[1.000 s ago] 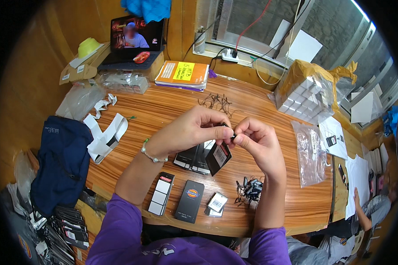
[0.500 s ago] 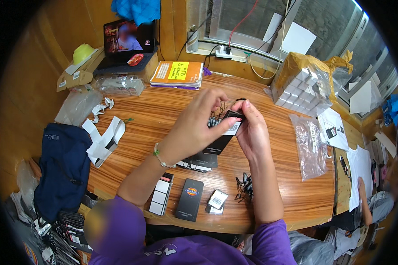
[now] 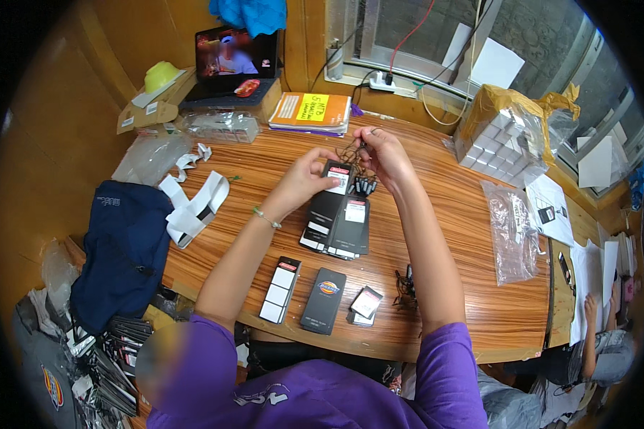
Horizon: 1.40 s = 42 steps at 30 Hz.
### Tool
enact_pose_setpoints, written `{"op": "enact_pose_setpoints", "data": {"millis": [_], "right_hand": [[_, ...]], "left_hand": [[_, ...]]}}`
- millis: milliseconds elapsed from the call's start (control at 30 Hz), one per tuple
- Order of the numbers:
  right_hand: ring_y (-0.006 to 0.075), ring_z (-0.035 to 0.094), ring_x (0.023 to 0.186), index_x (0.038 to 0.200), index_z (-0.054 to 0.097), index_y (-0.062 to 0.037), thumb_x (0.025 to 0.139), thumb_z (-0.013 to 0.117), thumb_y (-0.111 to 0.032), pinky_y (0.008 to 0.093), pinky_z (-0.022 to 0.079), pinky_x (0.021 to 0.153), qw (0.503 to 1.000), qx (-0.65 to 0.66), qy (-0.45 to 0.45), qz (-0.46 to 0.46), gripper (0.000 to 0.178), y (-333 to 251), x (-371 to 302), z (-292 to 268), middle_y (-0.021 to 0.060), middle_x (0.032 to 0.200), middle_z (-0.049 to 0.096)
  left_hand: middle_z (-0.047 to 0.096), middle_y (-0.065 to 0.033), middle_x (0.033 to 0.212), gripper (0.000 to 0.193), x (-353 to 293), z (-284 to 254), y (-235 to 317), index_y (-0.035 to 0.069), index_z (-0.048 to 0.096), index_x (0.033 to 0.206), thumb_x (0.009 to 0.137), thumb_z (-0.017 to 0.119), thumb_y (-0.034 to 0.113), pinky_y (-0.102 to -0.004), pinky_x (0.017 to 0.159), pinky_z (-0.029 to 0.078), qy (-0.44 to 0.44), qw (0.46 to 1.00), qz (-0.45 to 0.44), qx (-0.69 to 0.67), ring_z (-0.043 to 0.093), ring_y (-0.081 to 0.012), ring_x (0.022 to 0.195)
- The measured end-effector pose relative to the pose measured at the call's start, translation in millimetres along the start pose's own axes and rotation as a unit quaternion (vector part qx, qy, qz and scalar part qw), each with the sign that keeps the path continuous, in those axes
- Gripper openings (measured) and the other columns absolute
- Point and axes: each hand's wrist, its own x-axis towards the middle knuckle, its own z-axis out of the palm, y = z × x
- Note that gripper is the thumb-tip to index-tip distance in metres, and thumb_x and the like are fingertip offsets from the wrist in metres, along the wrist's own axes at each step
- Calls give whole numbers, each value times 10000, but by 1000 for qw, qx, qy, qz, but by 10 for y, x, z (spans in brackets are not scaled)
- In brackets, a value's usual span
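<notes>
Black tag is extending from the left grip, which is pinching its upper end. Just right of that, the right grip is pinching a dark cord. On the near side of both grips, overlapping tags are resting on the surface.

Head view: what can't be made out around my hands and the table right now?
- Head view, right hand: how many thin cords its grip holds, too small.
- Head view, tag stack: lower tags, hidden by upper ones.
- Head view, dark cord bundle: right part, hidden by right forearm.
- Head view, laptop screen: part of top edge, hidden by blue cloth.
</notes>
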Motion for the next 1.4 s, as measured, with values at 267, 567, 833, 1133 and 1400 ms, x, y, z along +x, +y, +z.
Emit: {"op": "enact_pose_setpoints", "data": {"millis": [267, 567, 833, 1133, 1400], "right_hand": [[84, 373, 466, 880, 493, -53, 965, 360, -201, 238, 333, 447, 998, -54, 43, -6, 216, 57, 86, -280, 26, 643, 530], [82, 384, 396, 834, 523, -64, 954, 381, -199, 223, 310, 359, 993, -83, 66, 51, 230, 177, 301, -517, 15, 587, 541], [87, 474, 475, 933, 557, -68, 923, 442, -164, 246, 441, 415, 976, -154, 91, 128, 150, 615, 704, -674, 23, 714, 585], [125, 526, 577, 1275, 445, -40, 831, 573, -192, 282, 487, 523, 917, -351, 181, 58, 486, 209, 214, -833, 86, 888, 594], [222, 599, 714, 882, 628, -39, 782, 653, -235, 301, 467, 671, 790, -603, -72, 81, 222, 78, -1777, 31, 103, 776, 629]], "left_hand": [[621, -68, 794, 355, -21, 285, -421, 35, 440, 973, 732, 701, 17, -214, 586, 440, -29, 999, 5, 30, 568, -89, 707], [492, -60, 1000, 421, -20, 428, -300, 120, 615, 943, 602, 786, 298, -373, 852, 379, 69, 887, 95, 448, 427, -257, 998], [481, -81, 1105, 462, -332, 312, -26, 92, 593, 1077, 708, 710, 345, -377, 930, 338, 117, 878, 118, 448, 402, -271, 1056], [508, -64, 1077, 514, -1285, 465, 171, 71, 591, 1069, 666, 733, 355, -387, 921, 317, -87, 866, 85, 484, 407, -268, 1045], [532, -29, 1057, 593, -1457, 436, -13, 94, 606, 1074, 583, 753, 393, -378, 914, 291, -92, 842, 61, 529, 411, -240, 1042]]}}
